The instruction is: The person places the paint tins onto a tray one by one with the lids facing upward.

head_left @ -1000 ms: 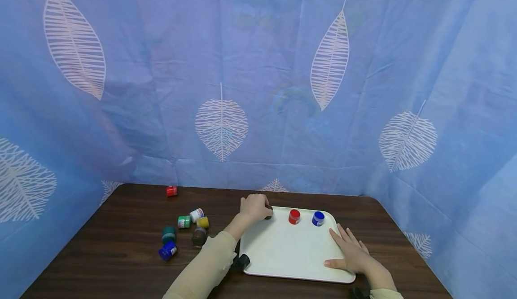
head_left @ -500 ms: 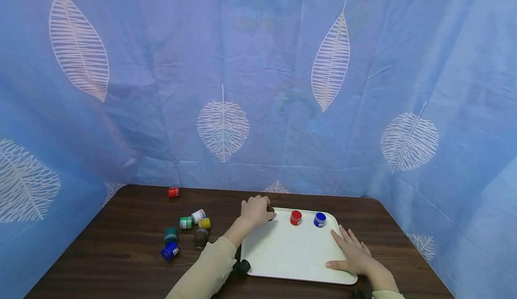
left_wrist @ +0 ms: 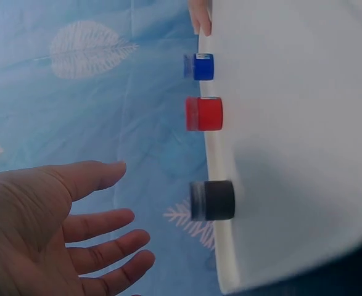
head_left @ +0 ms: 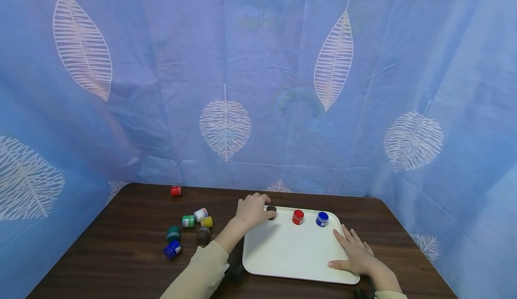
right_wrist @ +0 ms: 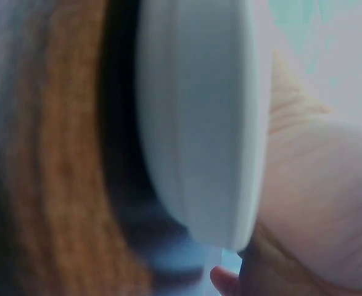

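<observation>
A white tray (head_left: 296, 254) lies on the dark wooden table. Along its far edge stand three small paint jars: a dark one (left_wrist: 219, 200) at the left, a red one (head_left: 298, 217) and a blue one (head_left: 322, 219). My left hand (head_left: 251, 211) hovers by the dark jar; in the left wrist view its fingers are spread, apart from the jar, and hold nothing. My right hand (head_left: 355, 254) rests with spread fingers on the tray's right edge. In the right wrist view the palm (right_wrist: 322, 191) lies against the tray's rim (right_wrist: 211, 123).
Left of the tray is a loose group of jars: white (head_left: 200, 214), green (head_left: 188, 221), yellow (head_left: 207, 222), brown (head_left: 203, 236), teal (head_left: 173, 233) and blue (head_left: 172, 249). A red jar (head_left: 176, 191) lies near the table's far edge. Behind hangs a blue leaf-patterned cloth (head_left: 258, 88).
My left hand has let go of the dark jar and drawn back slightly left, its fingers opening; the jar stays standing on the tray. My right hand keeps its place on the tray's edge.
</observation>
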`<action>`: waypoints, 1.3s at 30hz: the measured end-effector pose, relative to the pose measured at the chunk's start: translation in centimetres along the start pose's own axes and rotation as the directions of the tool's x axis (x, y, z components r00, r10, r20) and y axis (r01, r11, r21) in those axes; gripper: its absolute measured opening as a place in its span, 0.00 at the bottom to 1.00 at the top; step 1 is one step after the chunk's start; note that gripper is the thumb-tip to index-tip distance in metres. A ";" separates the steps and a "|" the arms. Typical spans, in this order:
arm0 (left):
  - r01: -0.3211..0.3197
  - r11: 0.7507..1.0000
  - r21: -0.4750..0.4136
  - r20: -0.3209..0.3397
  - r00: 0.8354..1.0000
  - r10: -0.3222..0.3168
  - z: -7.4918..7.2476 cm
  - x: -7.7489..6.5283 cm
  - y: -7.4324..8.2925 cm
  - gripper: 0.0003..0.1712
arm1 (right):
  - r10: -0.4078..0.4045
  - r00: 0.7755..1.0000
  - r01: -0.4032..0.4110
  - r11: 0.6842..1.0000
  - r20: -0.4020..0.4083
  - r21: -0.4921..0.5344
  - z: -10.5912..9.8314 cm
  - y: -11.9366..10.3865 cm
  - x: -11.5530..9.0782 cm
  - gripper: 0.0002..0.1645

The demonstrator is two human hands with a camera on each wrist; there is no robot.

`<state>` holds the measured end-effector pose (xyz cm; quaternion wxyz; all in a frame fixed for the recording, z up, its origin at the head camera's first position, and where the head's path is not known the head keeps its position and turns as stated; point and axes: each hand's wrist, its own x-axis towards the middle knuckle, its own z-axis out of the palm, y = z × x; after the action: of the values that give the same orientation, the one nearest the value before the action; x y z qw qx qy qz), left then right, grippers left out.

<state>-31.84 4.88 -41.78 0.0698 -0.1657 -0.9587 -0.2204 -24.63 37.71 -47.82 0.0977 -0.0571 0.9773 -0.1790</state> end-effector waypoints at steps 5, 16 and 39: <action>-0.043 0.999 0.014 -0.025 0.999 0.044 -1.2 -1.2 -0.7 0.24 | -0.009 1.000 0.009 1.000 -0.005 -0.014 -0.2 -0.2 -0.2 0.65; -0.088 0.995 0.044 -0.087 0.992 0.091 -4.2 -4.5 -3.4 0.21 | -0.005 1.000 0.005 1.000 0.015 -0.005 -0.4 -0.6 -0.3 0.64; -0.001 0.984 0.179 -0.197 0.980 0.037 -5.1 -8.1 -8.6 0.14 | -0.014 1.000 0.014 1.000 -0.003 -0.004 -0.5 -0.7 -0.5 0.64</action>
<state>-26.93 -6.98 -42.34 0.1824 -0.1451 -0.9610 -0.1488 -24.23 37.31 -47.01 0.0950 -0.0641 0.9774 -0.1777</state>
